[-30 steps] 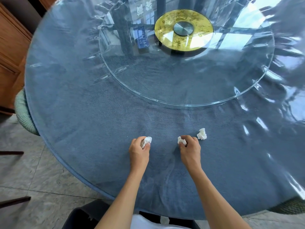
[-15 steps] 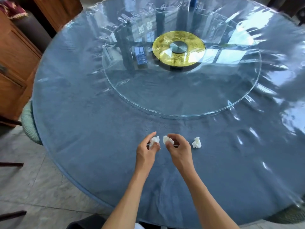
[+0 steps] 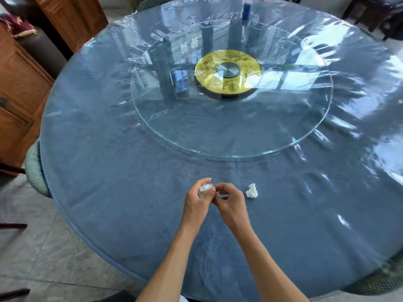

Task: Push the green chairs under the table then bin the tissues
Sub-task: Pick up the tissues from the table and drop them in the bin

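— Whereas half a second back each hand pinched its own wad, now brought together: left hand point(image 3: 197, 200) curled round a crumpled white tissue wad point(image 3: 205, 188), right hand point(image 3: 231, 202) pressed against it, fingers curled, contents hidden.

— And the third?

— Another crumpled white tissue point(image 3: 252, 191) lying loose just beside the right hand, on the round blue plastic-covered table point(image 3: 109, 171).

— Meaning?

— Probably gathering into one fist, freeing the right for that last wad. Green woven chair point(image 3: 36, 171) tucked at the left edge.

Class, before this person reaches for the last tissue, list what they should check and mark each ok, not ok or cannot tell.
1. Tissue wad secure in the left hand grip: ok.
2. Right hand free of tissue: cannot tell, fingers curled against the left.
3. Loose tissue within reach, right of the hands: ok.
4. Green chair tucked under the table: ok.
5. Bin located: not ok, none visible.
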The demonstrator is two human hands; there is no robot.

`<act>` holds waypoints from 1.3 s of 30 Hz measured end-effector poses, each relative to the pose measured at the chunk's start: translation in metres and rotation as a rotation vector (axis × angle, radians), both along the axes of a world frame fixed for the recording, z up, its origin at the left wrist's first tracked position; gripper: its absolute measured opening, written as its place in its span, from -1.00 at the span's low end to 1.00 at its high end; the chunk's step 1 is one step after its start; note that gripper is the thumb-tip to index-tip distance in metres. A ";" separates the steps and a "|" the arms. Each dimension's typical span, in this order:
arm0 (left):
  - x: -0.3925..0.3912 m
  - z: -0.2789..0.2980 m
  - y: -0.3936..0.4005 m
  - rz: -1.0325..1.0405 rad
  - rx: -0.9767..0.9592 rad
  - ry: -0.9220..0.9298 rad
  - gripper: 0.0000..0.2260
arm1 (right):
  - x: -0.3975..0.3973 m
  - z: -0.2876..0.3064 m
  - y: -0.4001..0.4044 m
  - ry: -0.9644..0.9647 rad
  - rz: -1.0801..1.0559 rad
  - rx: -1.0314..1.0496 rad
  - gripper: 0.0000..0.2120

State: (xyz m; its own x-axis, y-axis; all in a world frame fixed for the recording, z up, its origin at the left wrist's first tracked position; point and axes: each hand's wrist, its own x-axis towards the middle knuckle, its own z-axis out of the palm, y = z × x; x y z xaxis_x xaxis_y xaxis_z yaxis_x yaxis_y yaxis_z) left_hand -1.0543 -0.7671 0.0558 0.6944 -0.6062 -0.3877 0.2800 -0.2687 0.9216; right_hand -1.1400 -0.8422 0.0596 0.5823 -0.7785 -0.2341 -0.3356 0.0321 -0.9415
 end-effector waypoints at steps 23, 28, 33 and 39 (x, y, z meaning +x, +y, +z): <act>0.005 -0.030 -0.018 0.154 0.183 -0.041 -0.88 | -0.051 -0.061 -0.080 0.446 -0.099 -0.091 -0.52; 0.009 -0.035 -0.019 0.143 0.244 -0.107 -0.67 | -0.044 -0.071 -0.085 0.463 -0.038 -0.079 -0.62; 0.012 -0.036 -0.019 0.141 0.327 -0.202 -0.70 | -0.045 -0.078 -0.088 0.513 0.013 -0.187 -0.77; 0.009 -0.038 -0.020 0.176 0.345 -0.192 -0.79 | -0.045 -0.075 -0.092 0.486 -0.099 -0.144 -0.77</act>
State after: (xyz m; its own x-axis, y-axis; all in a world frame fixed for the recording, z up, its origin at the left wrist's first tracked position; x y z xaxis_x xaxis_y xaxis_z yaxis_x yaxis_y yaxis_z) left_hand -1.0451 -0.7868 0.0174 0.8550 -0.3295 -0.4005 0.1810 -0.5340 0.8259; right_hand -1.1854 -0.9343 -0.0155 0.3542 -0.8688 -0.3460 -0.7376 -0.0321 -0.6745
